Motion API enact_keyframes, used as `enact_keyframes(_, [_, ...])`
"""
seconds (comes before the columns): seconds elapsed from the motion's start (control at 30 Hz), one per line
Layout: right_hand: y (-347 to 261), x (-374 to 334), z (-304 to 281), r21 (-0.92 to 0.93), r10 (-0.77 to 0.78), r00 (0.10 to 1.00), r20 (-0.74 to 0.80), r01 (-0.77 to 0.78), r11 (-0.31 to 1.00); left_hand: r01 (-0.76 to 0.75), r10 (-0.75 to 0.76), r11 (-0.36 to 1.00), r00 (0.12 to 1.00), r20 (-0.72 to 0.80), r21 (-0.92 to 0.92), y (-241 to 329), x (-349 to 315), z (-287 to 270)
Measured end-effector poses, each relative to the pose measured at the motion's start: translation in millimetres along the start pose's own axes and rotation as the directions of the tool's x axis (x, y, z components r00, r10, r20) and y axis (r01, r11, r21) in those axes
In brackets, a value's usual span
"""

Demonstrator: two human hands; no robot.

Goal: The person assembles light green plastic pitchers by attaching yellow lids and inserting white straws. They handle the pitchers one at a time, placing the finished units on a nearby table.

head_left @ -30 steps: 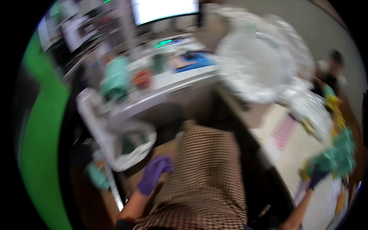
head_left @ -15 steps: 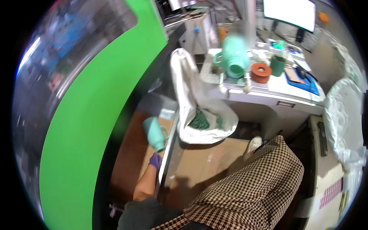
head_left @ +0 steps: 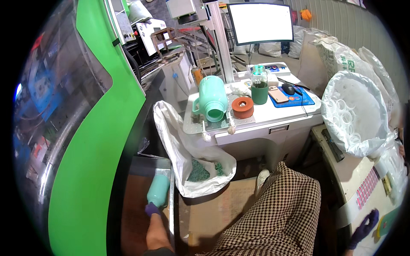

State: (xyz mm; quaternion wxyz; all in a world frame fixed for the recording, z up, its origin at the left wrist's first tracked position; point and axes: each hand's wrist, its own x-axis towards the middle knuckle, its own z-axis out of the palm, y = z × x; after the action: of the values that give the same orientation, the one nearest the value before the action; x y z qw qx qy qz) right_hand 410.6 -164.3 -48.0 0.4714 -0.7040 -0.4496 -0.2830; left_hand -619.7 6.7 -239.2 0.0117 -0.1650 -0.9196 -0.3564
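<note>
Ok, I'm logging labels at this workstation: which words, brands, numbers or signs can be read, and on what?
I don't copy out wording, but here is where print stands:
White sack: large green print, wording left out.
Sheet with pink marks: too small to read.
Cardboard on the floor: faint reddish print, unreadable.
Monitor: glaring white, nothing readable.
Turquoise bottle at the left hand: no lettering visible.

The purple-gloved left hand (head_left: 152,209) holds a mint-green bottle (head_left: 159,190) by its narrow end in a metal-edged bin (head_left: 171,205), the right hand (head_left: 364,229) nears a green-and-yellow object (head_left: 387,222), and a jug (head_left: 212,94) lies on the white counter (head_left: 265,114).
</note>
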Motion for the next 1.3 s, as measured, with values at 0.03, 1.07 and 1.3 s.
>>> enact_keyframes(0.03, [-65, 7, 13, 0.067, -0.04, 0.999, 0.035, 0.037, 0.997, -0.095, 0.068, 0.975, 0.988, -0.14, -0.202, 0, 0, -14])
enact_keyframes(1.07, [-391, -23, 79, 0.828, -0.77, 0.533, 0.351, 0.207, 0.521, -0.611, 0.943, 0.325, 0.15, 0.298, -0.722, 317, -351, -175])
enact_keyframes(1.3, [-375, -68, 111, 0.687, -0.633, 0.494, 0.596, 0.095, 0.721, -0.729, 0.985, -0.158, -0.164, -0.055, -0.666, 329, -418, -160])
